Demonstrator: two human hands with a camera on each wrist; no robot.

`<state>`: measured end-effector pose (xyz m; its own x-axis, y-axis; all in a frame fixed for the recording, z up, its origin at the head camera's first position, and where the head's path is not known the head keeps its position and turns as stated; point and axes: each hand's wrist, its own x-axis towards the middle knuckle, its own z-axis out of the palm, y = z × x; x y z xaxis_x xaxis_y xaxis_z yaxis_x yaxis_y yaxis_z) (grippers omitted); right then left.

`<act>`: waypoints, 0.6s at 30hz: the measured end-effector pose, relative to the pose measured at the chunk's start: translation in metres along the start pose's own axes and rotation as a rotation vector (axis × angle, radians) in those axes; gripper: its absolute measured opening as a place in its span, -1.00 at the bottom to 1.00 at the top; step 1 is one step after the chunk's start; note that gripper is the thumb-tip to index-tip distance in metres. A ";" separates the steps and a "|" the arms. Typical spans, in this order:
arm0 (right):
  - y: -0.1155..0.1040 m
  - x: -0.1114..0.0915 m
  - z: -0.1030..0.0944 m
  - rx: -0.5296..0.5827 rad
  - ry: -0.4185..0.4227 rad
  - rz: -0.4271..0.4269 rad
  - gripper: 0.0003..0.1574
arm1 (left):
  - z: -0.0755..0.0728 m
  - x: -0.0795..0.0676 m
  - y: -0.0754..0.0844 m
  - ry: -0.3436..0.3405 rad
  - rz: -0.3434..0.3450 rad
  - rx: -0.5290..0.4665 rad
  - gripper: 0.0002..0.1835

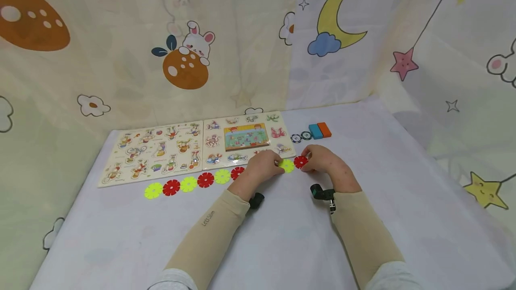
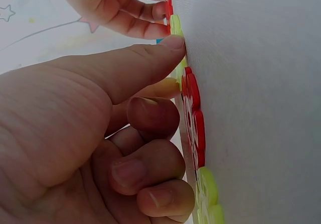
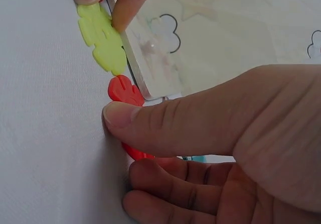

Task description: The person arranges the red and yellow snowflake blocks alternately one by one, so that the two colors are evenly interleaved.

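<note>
My left hand [image 1: 262, 167] pinches a yellow-green flower-shaped disc [image 1: 287, 165] between thumb and finger at its left edge. My right hand [image 1: 325, 163] holds a red flower-shaped disc [image 1: 300, 161] by its right side, thumb on the near edge. In the right wrist view, the red disc [image 3: 125, 91] meets the end of the yellow-green disc [image 3: 103, 38]; whether they interlock I cannot tell. Leftward runs a row of several alternating discs, from a yellow-green disc [image 1: 153, 190] to a red disc [image 1: 237, 172] partly behind my left hand. The left wrist view shows a red disc [image 2: 194, 118] beside my curled fingers.
Behind the row lie two wooden picture puzzle boards [image 1: 139, 175], the right one with a framed scene [image 1: 247, 137]. Right of them sit two black-and-white chips [image 1: 296, 138], a blue block [image 1: 316, 131] and an orange block [image 1: 324, 130]. Printed cloth [image 1: 242, 57] hangs behind the white-covered table [image 1: 282, 245].
</note>
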<state>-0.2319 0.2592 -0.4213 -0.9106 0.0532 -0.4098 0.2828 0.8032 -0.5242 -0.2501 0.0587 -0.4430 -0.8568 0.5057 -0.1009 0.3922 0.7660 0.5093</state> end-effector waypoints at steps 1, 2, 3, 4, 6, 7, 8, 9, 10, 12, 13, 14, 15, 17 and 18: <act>0.000 0.000 0.000 -0.002 0.001 -0.002 -0.38 | 0.001 0.000 0.000 0.001 -0.002 0.001 -0.59; 0.000 0.000 0.000 -0.002 0.002 -0.005 -0.38 | 0.001 0.001 0.000 0.003 -0.002 0.002 -0.60; 0.000 0.001 0.000 -0.003 0.001 -0.009 -0.38 | 0.001 0.000 -0.001 0.006 -0.004 0.002 -0.60; -0.001 0.002 0.000 -0.003 0.001 -0.009 -0.37 | 0.002 0.000 -0.001 0.010 -0.006 0.004 -0.60; 0.000 0.003 0.001 -0.003 -0.004 -0.015 -0.37 | 0.003 -0.001 -0.002 0.012 -0.010 0.004 -0.60; 0.000 0.003 0.001 -0.005 -0.006 -0.017 -0.37 | 0.003 -0.001 -0.002 0.014 -0.011 0.006 -0.60; 0.000 0.002 0.002 -0.006 -0.009 -0.019 -0.36 | 0.004 -0.002 -0.003 0.014 -0.012 0.006 -0.60; 0.001 0.002 0.002 -0.008 -0.010 -0.019 -0.36 | 0.004 -0.002 -0.003 0.012 -0.012 0.005 -0.60; 0.001 0.001 0.002 -0.010 -0.009 -0.016 -0.36 | 0.004 -0.002 -0.002 0.010 -0.010 0.005 -0.60; 0.001 -0.001 0.002 -0.014 -0.007 -0.013 -0.36 | 0.004 -0.003 -0.002 0.008 -0.007 0.002 -0.60; 0.001 -0.001 0.003 -0.016 -0.005 -0.014 -0.36 | 0.004 -0.003 -0.001 0.010 -0.003 0.004 -0.60; 0.001 -0.001 0.003 -0.015 -0.002 -0.013 -0.36 | 0.004 -0.003 -0.001 0.011 -0.001 0.003 -0.60; 0.001 -0.001 0.003 -0.016 0.001 -0.012 -0.36 | 0.004 -0.004 0.000 0.012 0.001 0.003 -0.60; 0.001 -0.001 0.003 -0.014 0.004 -0.013 -0.35 | 0.003 -0.005 0.001 0.015 0.007 0.011 -0.61; 0.001 -0.001 0.003 -0.013 0.005 -0.013 -0.35 | 0.003 -0.005 0.001 0.015 0.008 0.016 -0.61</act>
<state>-0.2295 0.2578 -0.4236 -0.9157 0.0454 -0.3994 0.2670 0.8115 -0.5198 -0.2444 0.0583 -0.4447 -0.8585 0.5058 -0.0839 0.4041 0.7682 0.4966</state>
